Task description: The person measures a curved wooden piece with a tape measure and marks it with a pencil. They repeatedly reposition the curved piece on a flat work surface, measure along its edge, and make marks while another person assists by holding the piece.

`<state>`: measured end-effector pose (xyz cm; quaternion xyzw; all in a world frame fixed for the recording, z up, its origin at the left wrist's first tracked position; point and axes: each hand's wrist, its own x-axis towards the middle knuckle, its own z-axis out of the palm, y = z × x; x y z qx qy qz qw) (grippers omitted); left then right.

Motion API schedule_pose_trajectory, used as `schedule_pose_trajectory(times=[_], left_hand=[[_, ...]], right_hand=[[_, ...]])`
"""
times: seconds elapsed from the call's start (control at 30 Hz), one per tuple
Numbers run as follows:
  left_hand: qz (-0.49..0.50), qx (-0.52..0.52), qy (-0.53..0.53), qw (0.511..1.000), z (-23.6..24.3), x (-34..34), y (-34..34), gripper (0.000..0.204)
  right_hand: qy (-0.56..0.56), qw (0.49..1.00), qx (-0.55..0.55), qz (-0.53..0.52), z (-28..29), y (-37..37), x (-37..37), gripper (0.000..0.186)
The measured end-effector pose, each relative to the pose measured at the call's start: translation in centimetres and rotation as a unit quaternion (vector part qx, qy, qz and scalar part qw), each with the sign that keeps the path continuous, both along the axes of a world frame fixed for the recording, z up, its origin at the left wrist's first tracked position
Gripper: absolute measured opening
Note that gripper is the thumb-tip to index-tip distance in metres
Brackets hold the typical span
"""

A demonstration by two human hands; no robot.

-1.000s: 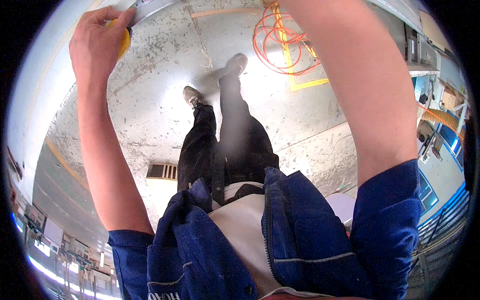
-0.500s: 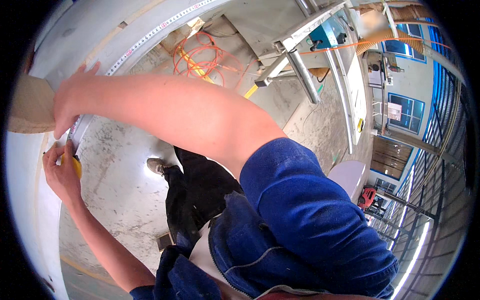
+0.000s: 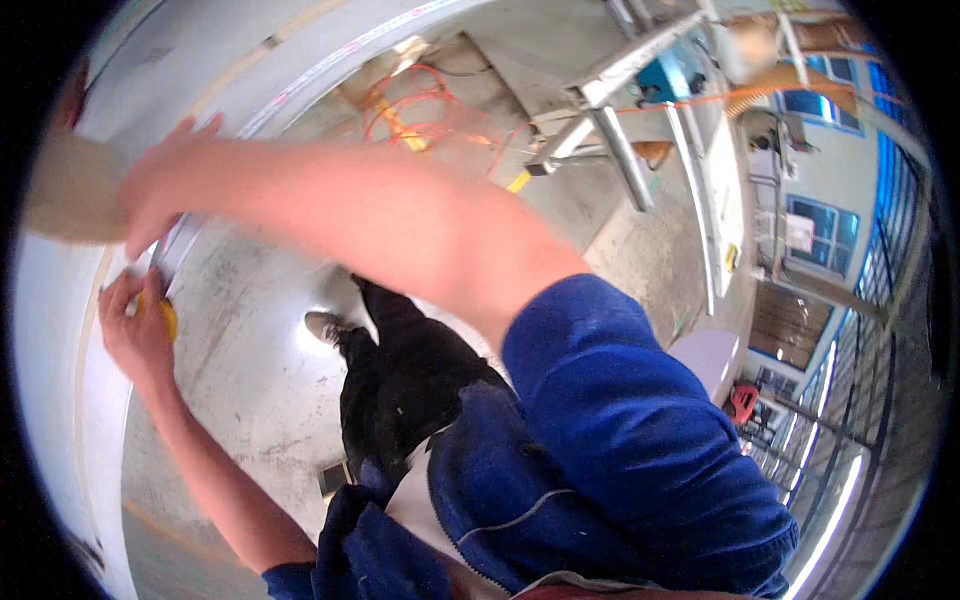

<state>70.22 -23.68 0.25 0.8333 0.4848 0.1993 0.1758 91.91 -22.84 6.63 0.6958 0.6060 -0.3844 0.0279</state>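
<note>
At the lower left, my left hand (image 3: 138, 325) is closed round a yellow tape measure (image 3: 168, 318), mostly covered by the fingers. The white tape blade (image 3: 350, 50) stretches along a long pale panel (image 3: 225, 60), passing beneath my right arm. My right arm crosses the view to the upper left. There my right hand (image 3: 160, 190) rests at the panel's edge, blurred, its visible fingers apart. It meets a beige, wood-like block (image 3: 75, 190); part of the hand is hidden there, so I cannot tell how firmly it touches the block.
An orange hose (image 3: 425, 105) lies coiled on the concrete floor (image 3: 240, 370) beyond my arm. A metal-framed stand (image 3: 625, 150) occupies the upper right, with a blue machine (image 3: 660, 80) behind it. A red machine (image 3: 740, 403) stands farther right. My shoe (image 3: 325, 325) is below the arm.
The whole view has shifted slightly to the right and become blurred. Both hands keep about the same places by the panel, and the left still grips the tape measure.
</note>
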Motion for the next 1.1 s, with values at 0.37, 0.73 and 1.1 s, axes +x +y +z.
schedule_pose_trajectory(times=[0.37, 0.73, 1.1], left_hand=[[0.041, 0.024, 0.004, 0.999, 1.5, 2.4, -1.1, 0.023], [0.055, 0.010, 0.034, 0.998, 0.7, 1.7, -1.2, 0.026], [0.051, 0.011, 0.029, 0.998, 1.2, 2.1, -0.9, 0.026]], right_hand=[[0.065, 0.989, 0.101, 0.081, -0.1, 0.4, 2.8, 0.059], [0.033, 0.992, 0.091, 0.077, 0.1, 0.0, 2.2, 0.065], [0.034, 0.995, 0.088, 0.041, 1.3, -0.3, 2.0, 0.064]])
